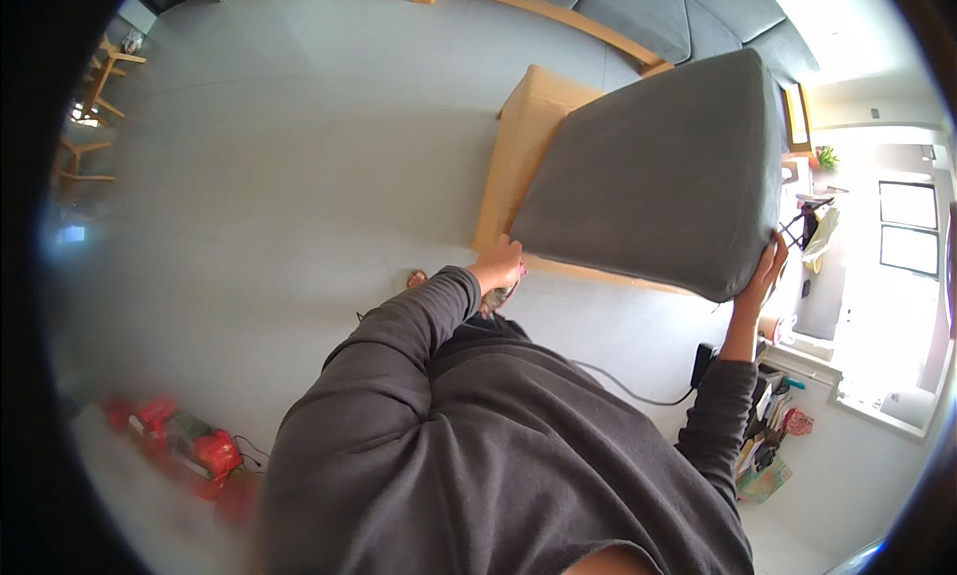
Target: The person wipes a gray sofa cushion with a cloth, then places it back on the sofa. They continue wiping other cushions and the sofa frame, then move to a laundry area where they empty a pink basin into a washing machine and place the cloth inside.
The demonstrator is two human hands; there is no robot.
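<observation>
A large grey seat cushion (650, 171) stands tilted over a light wooden seat base (516, 141), its right side raised. My right hand (762, 272) grips its near right corner, fingers on the outer edge. My left hand (499, 265) is at the cushion's near left corner, fingers curled, beside the end of the wooden base. A small patterned piece with pink edging, apparently a cloth (497, 298), hangs from it. Whether the left fingers also touch the cushion cannot be made out.
A grey sofa with a wooden frame (553, 3) stands beyond. Grey floor (299, 164) stretches left. A cable (643, 397) runs to a black box (703, 364) on the right. Books and papers (774, 418) stand by the wall. Blurred red objects (187, 448) lie lower left.
</observation>
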